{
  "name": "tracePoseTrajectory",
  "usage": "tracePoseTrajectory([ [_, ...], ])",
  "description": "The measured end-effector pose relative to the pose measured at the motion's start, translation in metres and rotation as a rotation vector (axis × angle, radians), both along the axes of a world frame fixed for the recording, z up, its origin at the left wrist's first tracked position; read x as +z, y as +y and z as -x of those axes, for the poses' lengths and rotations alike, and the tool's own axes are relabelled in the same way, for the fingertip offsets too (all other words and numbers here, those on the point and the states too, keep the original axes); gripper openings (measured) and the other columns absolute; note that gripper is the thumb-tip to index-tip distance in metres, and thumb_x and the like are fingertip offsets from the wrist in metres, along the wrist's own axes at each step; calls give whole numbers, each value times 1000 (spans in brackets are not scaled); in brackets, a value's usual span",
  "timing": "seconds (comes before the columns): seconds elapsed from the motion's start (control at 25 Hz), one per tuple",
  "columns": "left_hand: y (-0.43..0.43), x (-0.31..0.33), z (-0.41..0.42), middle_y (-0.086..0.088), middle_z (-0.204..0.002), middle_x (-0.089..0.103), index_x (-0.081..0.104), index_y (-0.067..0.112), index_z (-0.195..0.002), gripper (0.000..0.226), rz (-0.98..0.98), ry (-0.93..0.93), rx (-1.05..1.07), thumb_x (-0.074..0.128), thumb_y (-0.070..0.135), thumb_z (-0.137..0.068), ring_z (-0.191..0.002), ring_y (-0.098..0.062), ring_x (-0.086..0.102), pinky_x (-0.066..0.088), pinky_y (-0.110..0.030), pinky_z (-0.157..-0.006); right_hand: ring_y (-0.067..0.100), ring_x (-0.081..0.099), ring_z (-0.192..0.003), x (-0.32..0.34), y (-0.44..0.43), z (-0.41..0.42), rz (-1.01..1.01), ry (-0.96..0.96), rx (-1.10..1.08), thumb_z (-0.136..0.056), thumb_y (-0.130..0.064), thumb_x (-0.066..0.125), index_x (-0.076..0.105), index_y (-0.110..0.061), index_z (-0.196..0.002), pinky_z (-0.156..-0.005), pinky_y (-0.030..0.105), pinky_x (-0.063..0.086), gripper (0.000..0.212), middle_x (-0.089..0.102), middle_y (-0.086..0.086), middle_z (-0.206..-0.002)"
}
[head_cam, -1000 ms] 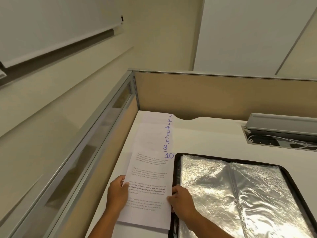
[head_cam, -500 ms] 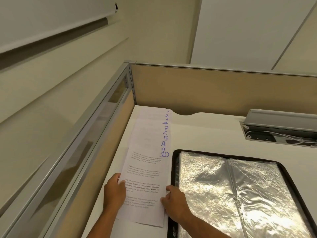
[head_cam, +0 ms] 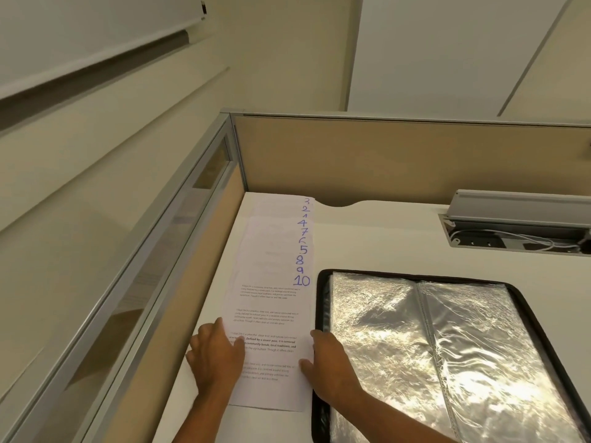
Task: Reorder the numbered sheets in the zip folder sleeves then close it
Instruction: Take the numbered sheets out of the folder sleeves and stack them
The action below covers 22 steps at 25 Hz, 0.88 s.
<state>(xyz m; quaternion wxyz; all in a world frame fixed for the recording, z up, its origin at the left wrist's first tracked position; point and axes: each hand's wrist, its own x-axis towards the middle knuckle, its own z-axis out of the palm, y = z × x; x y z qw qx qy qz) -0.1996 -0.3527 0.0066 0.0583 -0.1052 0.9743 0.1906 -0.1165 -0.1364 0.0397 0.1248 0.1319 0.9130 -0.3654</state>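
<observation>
Several numbered sheets (head_cam: 275,266) lie fanned in a long overlapping column along the desk's left side, with blue handwritten numbers down the right edge, 10 on the nearest sheet. My left hand (head_cam: 217,356) rests on the left edge of the front sheet, thumb on the paper. My right hand (head_cam: 329,366) lies at the sheet's right edge, thumb on the paper and fingers over the folder's rim. The black zip folder (head_cam: 319,314) lies open to the right, its shiny clear sleeves (head_cam: 447,346) showing no paper.
A white desk (head_cam: 383,238) is bounded by a tan partition (head_cam: 383,161) at the back and a glazed partition (head_cam: 179,238) on the left. An open cable tray (head_cam: 518,231) with white cables sits at the back right.
The camera tipped and the view shifted slightly. Both hands slid a little down and stayed on the front sheet's edges; the sheets and the folder kept their places.
</observation>
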Motion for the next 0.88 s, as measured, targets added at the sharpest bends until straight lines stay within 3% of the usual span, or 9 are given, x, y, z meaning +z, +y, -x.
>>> tracePoseTrajectory([
  [0.24, 66, 13, -35, -4, -155, 47, 44, 17, -154, 63, -156, 37, -209, 65, 39, -99, -142, -24, 42, 35, -42, -118, 19, 48, -136, -4, 29, -19, -269, 134, 37, -91, -50, 63, 39, -21, -152, -110, 37, 43, 71, 45, -2, -149],
  [0.36, 101, 14, -63, 2, -152, 48, 45, 19, -154, 60, -339, 33, -318, 66, 32, -100, -142, -18, 42, 36, -37, -119, 22, 18, -157, -13, 43, -37, -323, 73, 42, -92, -62, 55, 21, -19, -162, -123, 43, 24, 90, 18, 3, -171],
  [0.52, 136, 18, -84, 4, -142, 55, 48, 19, -152, 49, -517, -71, -319, 59, 21, -104, -134, -14, 51, 41, -25, -111, 24, 2, -161, -24, 52, -65, -348, 3, 37, -84, -79, 44, 7, -17, -165, -127, 51, 13, 108, -2, 6, -174],
  [0.64, 146, 22, -88, 1, -133, 66, 54, 19, -148, 43, -519, -109, -300, 54, 11, -105, -124, -15, 60, 44, -12, -98, 29, -13, -160, -32, 52, -80, -391, -89, 111, -74, -87, 36, -4, -14, -165, -128, 57, 3, 124, -19, 8, -172],
  [0.76, 146, 29, -91, -2, -131, 69, 53, 16, -150, 43, -473, -91, -317, 49, 9, -107, -117, -11, 64, 38, -1, -83, 34, -14, -159, -40, 54, -85, -444, -106, 171, -89, -76, 40, 2, -11, -165, -127, 58, 0, 107, -18, 10, -172],
  [0.84, 146, 32, -94, 0, -129, 69, 54, 15, -149, 43, -457, -89, -336, 47, 6, -107, -112, -8, 62, 37, 3, -79, 35, 11, -159, -39, 61, -85, -426, 2, 128, -101, -43, 53, 31, -9, -158, -126, 52, 18, 70, 14, 11, -172],
  [0.88, 146, 32, -95, 4, -123, 69, 56, 14, -147, 43, -451, -92, -344, 47, 4, -107, -104, -4, 61, 37, 4, -75, 35, 34, -150, -36, 66, -83, -408, 79, 96, -99, -27, 57, 50, -10, -144, -118, 45, 35, 48, 39, 11, -159],
])
